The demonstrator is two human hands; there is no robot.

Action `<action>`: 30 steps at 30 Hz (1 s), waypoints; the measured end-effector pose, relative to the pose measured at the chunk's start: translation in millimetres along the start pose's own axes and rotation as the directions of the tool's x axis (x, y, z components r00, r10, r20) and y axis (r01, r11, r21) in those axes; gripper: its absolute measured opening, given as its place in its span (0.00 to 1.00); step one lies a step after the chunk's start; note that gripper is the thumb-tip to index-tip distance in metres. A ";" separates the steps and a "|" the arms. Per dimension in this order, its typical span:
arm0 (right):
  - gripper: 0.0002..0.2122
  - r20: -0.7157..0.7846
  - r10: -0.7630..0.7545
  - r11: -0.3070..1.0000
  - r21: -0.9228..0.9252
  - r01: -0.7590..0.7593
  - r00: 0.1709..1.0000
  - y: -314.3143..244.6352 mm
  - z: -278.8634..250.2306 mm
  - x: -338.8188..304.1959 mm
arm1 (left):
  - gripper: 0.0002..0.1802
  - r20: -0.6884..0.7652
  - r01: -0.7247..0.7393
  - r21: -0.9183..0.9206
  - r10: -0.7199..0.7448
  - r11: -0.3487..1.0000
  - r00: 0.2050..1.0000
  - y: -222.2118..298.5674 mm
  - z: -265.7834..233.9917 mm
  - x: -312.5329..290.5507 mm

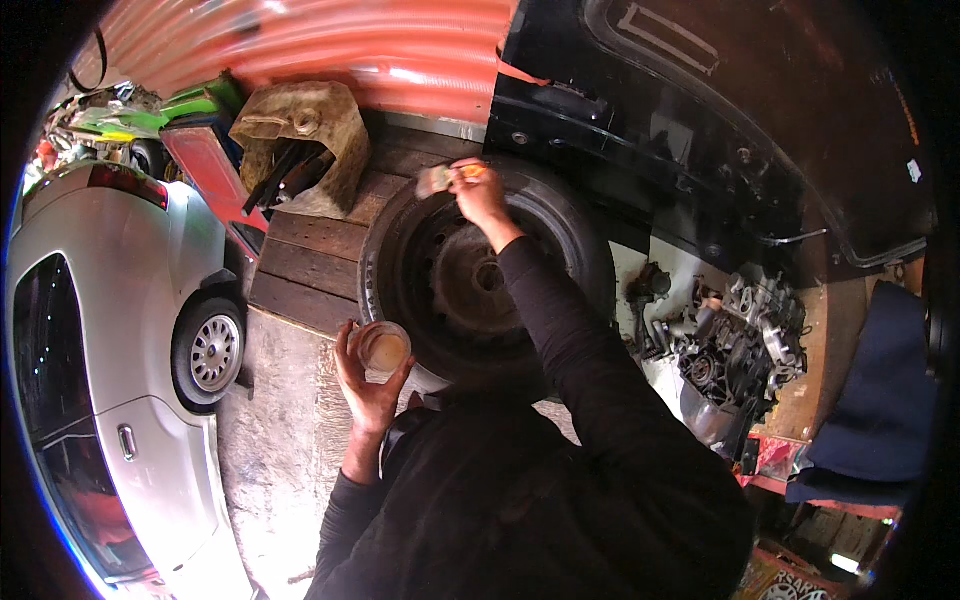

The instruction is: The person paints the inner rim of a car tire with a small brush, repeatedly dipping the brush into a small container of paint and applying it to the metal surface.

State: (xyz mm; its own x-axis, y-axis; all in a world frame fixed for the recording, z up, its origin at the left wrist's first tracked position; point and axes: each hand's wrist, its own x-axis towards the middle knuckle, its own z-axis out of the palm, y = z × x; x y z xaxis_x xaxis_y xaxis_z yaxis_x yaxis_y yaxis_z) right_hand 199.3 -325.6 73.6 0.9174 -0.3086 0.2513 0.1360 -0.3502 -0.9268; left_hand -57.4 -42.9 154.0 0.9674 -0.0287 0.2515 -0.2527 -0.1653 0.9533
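A car tyre on a dark steel wheel (465,265) lies flat in front of me on a wooden plank top (312,247). My left hand (370,395) is wrapped round a small clear cup (384,347) with some pale brownish contents, held beside the tyre's near left edge. At the tyre's far side, my right hand (480,195) is closed on a paintbrush (437,181). Its handle shows orange and its bristles point left, over the tyre's far left sidewall. Whether the bristles touch the rubber I cannot tell.
A worn tan bag (340,130) with dark tools stands on the planks at the far left. Left of me is a parked silver car (130,300). Greasy engine parts (735,345) lie at the right, below a large black panel (700,130). Dark blue cloth (870,380) hangs farther right.
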 end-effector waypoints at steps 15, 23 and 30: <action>0.08 0.100 0.025 0.996 0.084 -0.034 0.995 -9.4 36.7 -7.5 | 0.57 -0.002 0.037 -0.047 -0.037 0.998 0.999 -4.1 3.3 -3.8; 0.14 0.035 0.119 0.969 -0.223 -0.109 0.992 -36.4 41.6 20.1 | 0.58 -0.035 0.051 -0.032 -0.052 0.998 0.998 -5.5 2.3 -8.1; 0.14 -0.169 0.169 0.916 -0.338 -0.218 0.971 -39.3 -20.8 41.2 | 0.58 -0.036 0.050 -0.008 -0.050 0.999 0.998 -9.4 0.8 -10.6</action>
State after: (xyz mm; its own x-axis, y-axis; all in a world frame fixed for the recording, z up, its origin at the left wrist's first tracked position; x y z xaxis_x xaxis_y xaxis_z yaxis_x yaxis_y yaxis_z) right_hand 223.9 -343.0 126.1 0.8509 -0.5078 0.1348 -0.2013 -0.5520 -0.8092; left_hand -65.3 -41.8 142.2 0.9777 0.0149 0.2095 -0.2046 -0.1590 0.9658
